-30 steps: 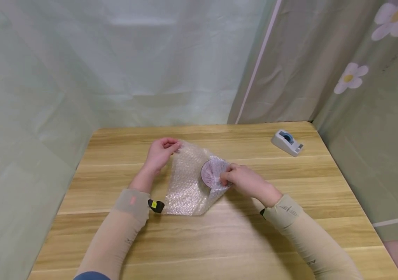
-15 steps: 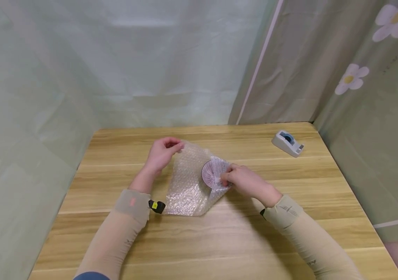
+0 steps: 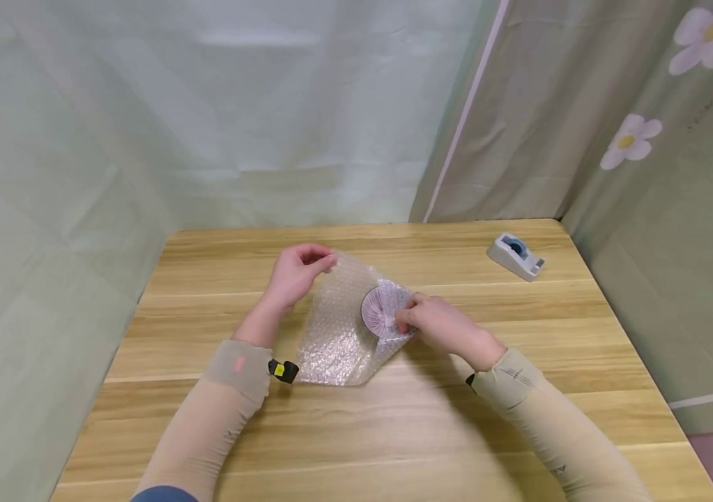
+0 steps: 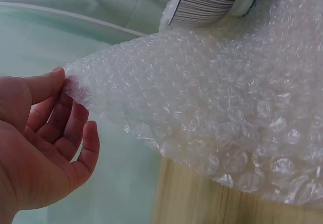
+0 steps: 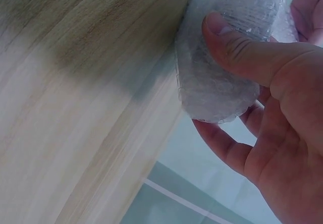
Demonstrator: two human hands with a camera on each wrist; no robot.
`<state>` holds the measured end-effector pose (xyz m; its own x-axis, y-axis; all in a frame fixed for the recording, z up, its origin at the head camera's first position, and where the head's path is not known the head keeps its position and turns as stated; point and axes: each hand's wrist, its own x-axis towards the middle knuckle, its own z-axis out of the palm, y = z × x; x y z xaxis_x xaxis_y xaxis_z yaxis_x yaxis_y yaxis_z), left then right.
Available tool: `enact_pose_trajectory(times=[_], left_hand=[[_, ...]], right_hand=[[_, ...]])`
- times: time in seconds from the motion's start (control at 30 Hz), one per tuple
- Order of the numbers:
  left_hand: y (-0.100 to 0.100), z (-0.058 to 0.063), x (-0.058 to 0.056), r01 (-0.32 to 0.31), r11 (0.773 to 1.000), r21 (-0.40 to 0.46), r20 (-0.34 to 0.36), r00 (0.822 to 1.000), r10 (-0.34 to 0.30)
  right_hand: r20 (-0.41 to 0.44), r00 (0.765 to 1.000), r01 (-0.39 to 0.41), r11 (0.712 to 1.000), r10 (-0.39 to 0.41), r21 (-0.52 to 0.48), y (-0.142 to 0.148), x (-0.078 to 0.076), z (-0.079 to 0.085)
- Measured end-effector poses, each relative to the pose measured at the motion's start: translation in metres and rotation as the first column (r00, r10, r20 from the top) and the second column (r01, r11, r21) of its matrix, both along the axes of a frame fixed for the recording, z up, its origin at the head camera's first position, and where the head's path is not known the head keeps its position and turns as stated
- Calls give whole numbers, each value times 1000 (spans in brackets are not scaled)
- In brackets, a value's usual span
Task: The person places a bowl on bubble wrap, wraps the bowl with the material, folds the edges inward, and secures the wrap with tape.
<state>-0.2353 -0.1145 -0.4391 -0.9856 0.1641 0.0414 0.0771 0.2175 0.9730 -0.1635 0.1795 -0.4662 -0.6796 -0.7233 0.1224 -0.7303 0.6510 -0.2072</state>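
A sheet of bubble wrap (image 3: 336,328) lies across the middle of the table. On it sits a bowl (image 3: 371,311) with thin dark stripes, its right part covered by a folded flap of the wrap. My left hand (image 3: 295,276) pinches the sheet's far left corner between thumb and fingers; the left wrist view shows this corner raised, with the striped bowl (image 4: 208,3) beyond it. With my right hand (image 3: 447,328) I grip the covered side of the bowl. In the right wrist view the thumb presses the bubble wrap (image 5: 222,95), while fingers curl underneath.
A white tape dispenser (image 3: 515,256) with a blue core stands at the back right of the wooden table (image 3: 356,446). Pale curtains (image 3: 306,125) hang behind and on both sides. A small black wrist camera (image 3: 284,371) sits by my left sleeve.
My left hand has shifted slightly to the right, bringing the pinched corner of the bubble wrap with it. My right hand and the bowl have stayed in place.
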Motion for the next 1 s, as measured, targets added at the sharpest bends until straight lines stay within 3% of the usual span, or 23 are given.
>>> enact_pose_trajectory(times=[0.47, 1.0], left_hand=[[17, 14, 15, 60, 993, -101, -79, 995, -68], [41, 18, 27, 134, 984, -121, -117, 982, -148]], right_hand=[[-19, 1000, -6, 1000, 6, 9, 1, 0, -1], [-7, 1000, 5, 1000, -5, 20, -1, 1, 2]])
